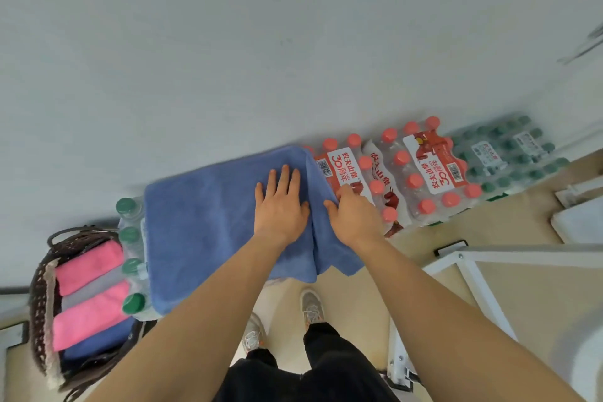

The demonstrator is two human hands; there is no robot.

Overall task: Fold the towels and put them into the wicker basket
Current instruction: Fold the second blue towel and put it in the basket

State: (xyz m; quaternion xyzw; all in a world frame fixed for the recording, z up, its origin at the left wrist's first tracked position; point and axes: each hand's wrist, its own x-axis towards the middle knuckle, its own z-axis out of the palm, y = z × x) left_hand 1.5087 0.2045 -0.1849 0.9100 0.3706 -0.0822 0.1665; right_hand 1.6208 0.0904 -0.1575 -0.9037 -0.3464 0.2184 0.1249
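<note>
Since the blue towel (202, 232) lies spread wide over packs of bottled water (424, 173), its near edge hanging down over their front, I'd say the folding is what is in hand, not the stowing. Red-capped bottles show just beyond the grip and out to its right. Green-capped bottles (130, 235) peek out at the towel's opposite edge, well away from the grip. Further off on that same side stands the wicker basket (39, 297), holding folded towels (88, 316) in pink, grey and blue, laid side by side.

The left hand (280, 209) lies flat on the cloth just beside the grip, fingers straight, pressing it down. The right hand (354, 219) has fingers and thumb curled round the towel's right edge, and a ridge of cloth rises between the two hands.

To my eye the next move calls for carrying that held edge across toward the far side. The flat hand would mark the crease, and the corners must meet squarely. It likely needs further folds before it fits the basket.
</note>
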